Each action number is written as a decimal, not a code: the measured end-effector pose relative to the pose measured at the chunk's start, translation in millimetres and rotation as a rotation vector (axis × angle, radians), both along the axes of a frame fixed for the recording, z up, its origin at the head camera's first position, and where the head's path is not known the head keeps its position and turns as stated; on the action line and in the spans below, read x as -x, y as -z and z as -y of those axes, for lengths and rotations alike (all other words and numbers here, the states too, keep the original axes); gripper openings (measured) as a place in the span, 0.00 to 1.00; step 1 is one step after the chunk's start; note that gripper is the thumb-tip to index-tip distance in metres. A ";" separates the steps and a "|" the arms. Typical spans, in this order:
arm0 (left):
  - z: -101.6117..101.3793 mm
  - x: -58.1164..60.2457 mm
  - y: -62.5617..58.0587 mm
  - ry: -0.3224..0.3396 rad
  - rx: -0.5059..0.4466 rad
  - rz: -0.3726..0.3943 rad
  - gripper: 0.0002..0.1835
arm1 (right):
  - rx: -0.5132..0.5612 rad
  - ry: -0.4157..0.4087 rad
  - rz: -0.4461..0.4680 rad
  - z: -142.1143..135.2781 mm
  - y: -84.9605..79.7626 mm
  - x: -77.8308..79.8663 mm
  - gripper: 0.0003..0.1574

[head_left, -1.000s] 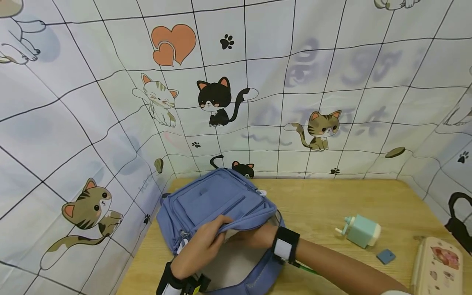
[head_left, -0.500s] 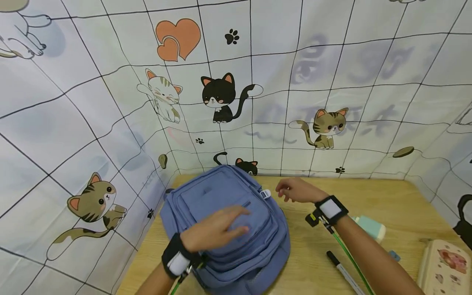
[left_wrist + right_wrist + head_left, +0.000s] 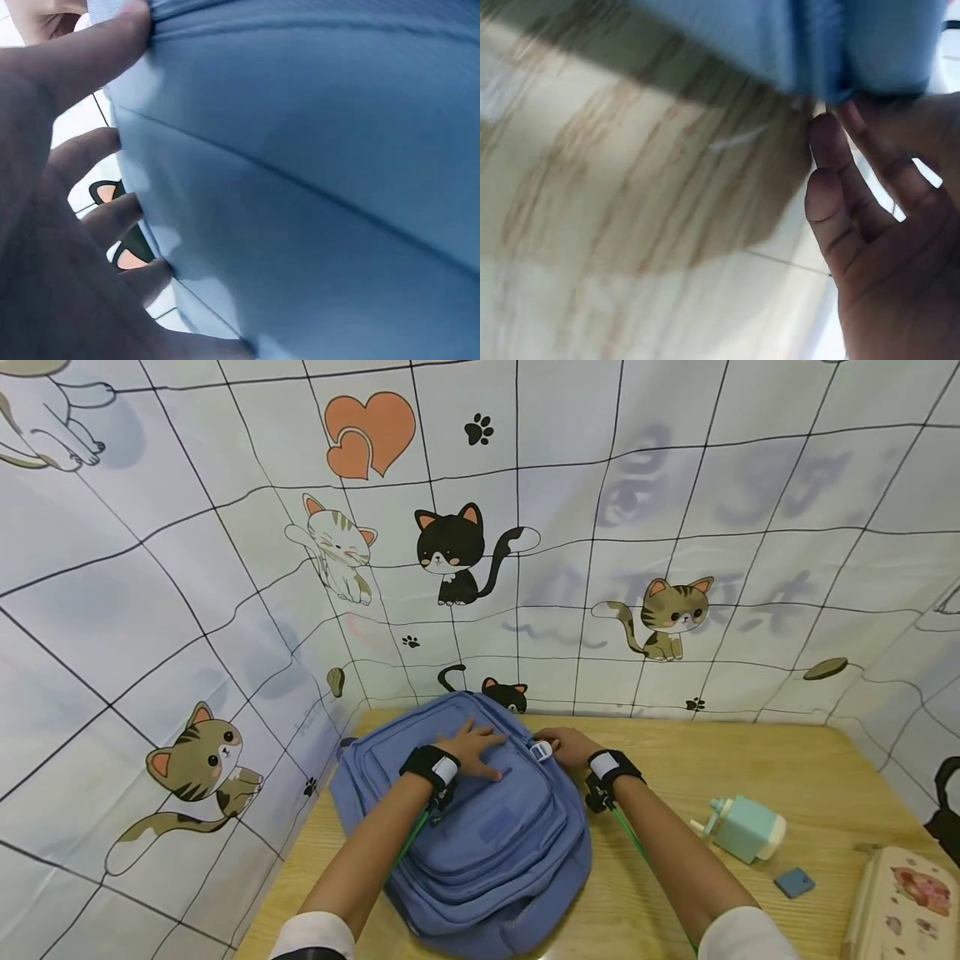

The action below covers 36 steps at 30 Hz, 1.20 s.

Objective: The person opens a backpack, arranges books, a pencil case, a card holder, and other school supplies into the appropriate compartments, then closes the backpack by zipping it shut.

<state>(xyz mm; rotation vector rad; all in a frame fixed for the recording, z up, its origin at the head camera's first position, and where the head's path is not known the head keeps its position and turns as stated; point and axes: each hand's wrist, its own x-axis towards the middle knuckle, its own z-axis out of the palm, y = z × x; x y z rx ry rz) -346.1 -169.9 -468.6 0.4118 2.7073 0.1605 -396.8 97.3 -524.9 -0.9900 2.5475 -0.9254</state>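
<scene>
A blue backpack (image 3: 480, 827) lies front side up on the wooden table, its main opening folded down out of sight. My left hand (image 3: 472, 750) rests spread on its front panel; in the left wrist view the fingertips (image 3: 127, 206) press the cloth. At the upper right side of the backpack, my right hand (image 3: 568, 747) pinches at the zipper beside a white zipper pull (image 3: 542, 750). In the right wrist view, thumb and forefinger meet at the bag's edge, partly hidden, while the other fingers (image 3: 829, 199) curl loosely.
On the right of the table (image 3: 652, 739) stand a mint-green pencil sharpener (image 3: 746, 828) and a small blue block (image 3: 795, 882). A cream pencil case (image 3: 903, 902) lies at the right edge. Cat-patterned cloth (image 3: 555, 635) encloses the back and sides.
Both hands have left the bag's opening, and its front flap now lies down. The left hand has moved up the front panel; the right has reached the side zipper. A marker glimpsed earlier is hidden.
</scene>
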 end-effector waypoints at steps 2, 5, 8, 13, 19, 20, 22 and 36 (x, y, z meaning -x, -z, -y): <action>3.0 0.4 6.1 -0.001 -0.020 -0.013 0.43 | 0.007 -0.011 -0.024 0.3 1.6 -0.2 0.21; 6.4 -0.5 11.6 0.011 -0.026 -0.041 0.43 | 0.027 -0.012 -0.057 0.5 2.4 -2.1 0.20; 5.3 -0.7 13.7 0.011 -0.037 -0.049 0.43 | 0.060 0.020 -0.052 -0.2 4.0 -5.0 0.22; 1.1 0.2 16.2 0.008 -0.041 -0.037 0.43 | 0.042 0.047 -0.022 -3.6 9.7 -5.3 0.19; 1.8 -0.9 15.4 0.008 -0.053 -0.035 0.43 | -0.167 0.033 -0.130 -11.3 6.0 -5.9 0.13; 2.8 -0.9 14.3 0.005 -0.049 -0.041 0.42 | -0.197 0.036 -0.147 -12.2 2.3 -8.4 0.12; 4.1 -1.8 11.0 0.002 -0.046 -0.045 0.42 | -0.229 0.043 -0.156 -15.0 -8.5 -17.3 0.12; 6.6 3.1 16.2 0.009 -0.100 -0.042 0.42 | -0.417 0.090 -0.289 -36.7 -43.4 -93.5 0.12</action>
